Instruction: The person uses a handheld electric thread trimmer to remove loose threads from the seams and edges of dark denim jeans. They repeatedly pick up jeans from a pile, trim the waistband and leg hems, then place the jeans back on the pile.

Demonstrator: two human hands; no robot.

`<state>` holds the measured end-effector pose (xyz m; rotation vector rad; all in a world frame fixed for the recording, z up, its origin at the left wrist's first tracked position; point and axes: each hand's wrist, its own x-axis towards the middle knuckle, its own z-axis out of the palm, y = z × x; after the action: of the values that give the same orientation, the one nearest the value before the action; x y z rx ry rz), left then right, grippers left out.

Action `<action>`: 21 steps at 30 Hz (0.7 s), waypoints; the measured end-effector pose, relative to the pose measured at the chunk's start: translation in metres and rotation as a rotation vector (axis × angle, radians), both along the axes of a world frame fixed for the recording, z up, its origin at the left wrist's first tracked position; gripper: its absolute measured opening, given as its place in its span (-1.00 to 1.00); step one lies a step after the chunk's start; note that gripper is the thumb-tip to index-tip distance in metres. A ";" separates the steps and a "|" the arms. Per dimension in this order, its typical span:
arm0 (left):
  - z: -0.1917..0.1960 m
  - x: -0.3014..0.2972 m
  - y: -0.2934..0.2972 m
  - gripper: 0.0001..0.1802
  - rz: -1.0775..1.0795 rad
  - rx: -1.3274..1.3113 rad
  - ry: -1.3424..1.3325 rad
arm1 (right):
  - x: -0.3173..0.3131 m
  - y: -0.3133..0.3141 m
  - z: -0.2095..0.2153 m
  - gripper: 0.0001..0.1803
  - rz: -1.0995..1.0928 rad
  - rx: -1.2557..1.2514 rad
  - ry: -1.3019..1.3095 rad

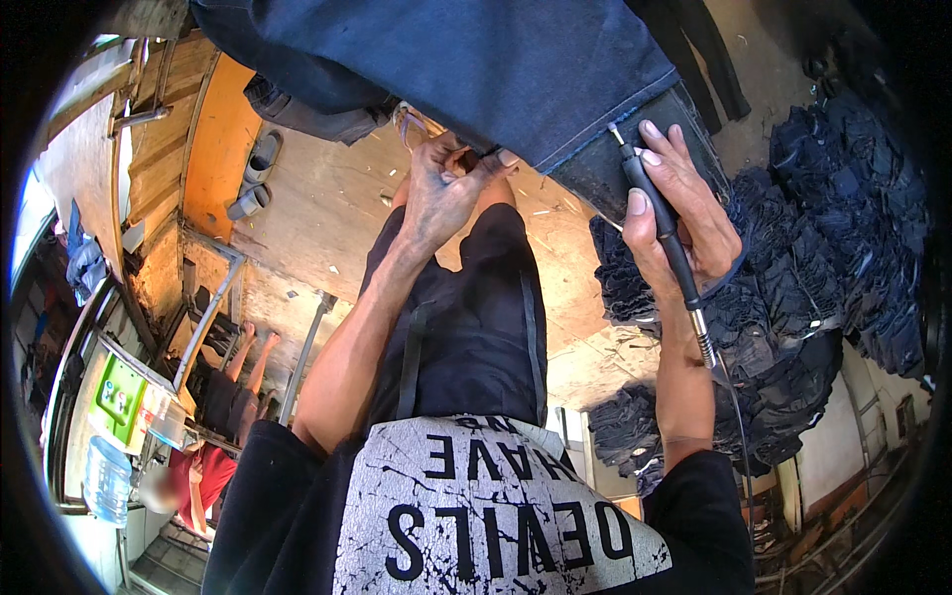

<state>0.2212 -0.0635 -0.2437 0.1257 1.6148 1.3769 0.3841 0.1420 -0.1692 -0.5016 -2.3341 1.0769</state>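
Dark blue denim cloth (446,69) with a stitched edge spreads across the top of the view. My right hand (684,208) grips a black pen-shaped rotary tool (659,203), its thin metal tip close to the stitched edge. A spring sleeve and a cord trail from the tool's rear end. My left hand (444,188) is closed in a pinch at the cloth's near edge; the fingertips are partly hidden. Under the cloth's right end a worn dark panel (607,178) shows, beside the tool's tip.
Heaped dark garments (783,228) fill the right side. Grey sandals (256,169) lie on the wooden floor (327,208) at left. A person in red (193,481) is at lower left, near a water bottle (107,481). Another person's legs (248,357) show farther up.
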 end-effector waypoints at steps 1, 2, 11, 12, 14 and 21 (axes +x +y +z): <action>0.000 0.001 0.001 -0.78 -0.002 -0.002 -0.002 | 0.000 0.001 0.000 -0.65 0.005 0.004 0.005; 0.000 0.000 0.001 -0.78 -0.005 -0.003 -0.004 | -0.001 0.001 0.000 -0.65 0.021 0.011 -0.001; -0.009 -0.016 -0.008 -0.79 -0.014 0.005 0.032 | -0.017 -0.010 -0.006 -0.62 0.078 0.021 0.046; -0.009 -0.015 -0.007 -0.79 -0.011 0.010 0.036 | -0.016 -0.009 -0.006 -0.62 0.095 0.023 0.041; -0.009 -0.014 -0.007 -0.79 -0.008 0.009 0.018 | -0.016 -0.008 -0.007 -0.62 0.113 0.018 0.051; -0.013 -0.012 -0.006 -0.78 -0.012 -0.017 0.021 | -0.015 -0.008 -0.008 -0.63 0.169 -0.009 0.032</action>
<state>0.2087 -0.0693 -0.2565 0.1396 1.6406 1.3565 0.3694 0.1339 -0.1774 -0.2923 -2.3783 1.1633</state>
